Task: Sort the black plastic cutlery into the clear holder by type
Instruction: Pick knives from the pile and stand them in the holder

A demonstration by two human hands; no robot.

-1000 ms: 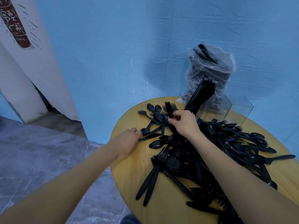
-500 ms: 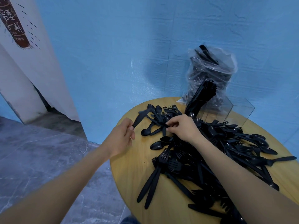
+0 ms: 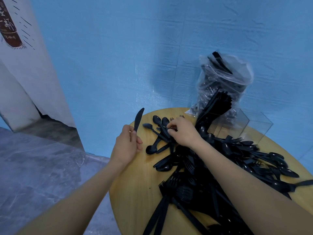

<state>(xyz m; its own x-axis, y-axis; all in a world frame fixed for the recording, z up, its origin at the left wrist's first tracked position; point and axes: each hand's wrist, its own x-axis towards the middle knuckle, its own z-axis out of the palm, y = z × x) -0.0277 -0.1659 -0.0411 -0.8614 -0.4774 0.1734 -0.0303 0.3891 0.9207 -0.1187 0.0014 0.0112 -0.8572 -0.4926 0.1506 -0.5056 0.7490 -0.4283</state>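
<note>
A heap of black plastic forks, spoons and knives [image 3: 211, 170] covers the round wooden table [image 3: 135, 192]. My left hand [image 3: 127, 146] holds a black knife [image 3: 138, 122] by its handle, blade pointing up, over the table's left edge. My right hand [image 3: 183, 133] reaches into the far left part of the heap and pinches a piece of cutlery beside several spoons [image 3: 159, 128]. The clear holder [image 3: 243, 126] stands at the back right; a bundle of black knives [image 3: 215, 106] leans in its left compartment.
A clear plastic bag [image 3: 223, 83] full of black cutlery stands against the blue wall behind the holder. The table's left edge drops to a grey stone floor [image 3: 42, 167]. A white pillar [image 3: 30, 68] stands far left.
My left hand took a knife off the table and raised it, blade up. My right hand stayed in the spoon cluster, shifting slightly and pinching at a piece.
</note>
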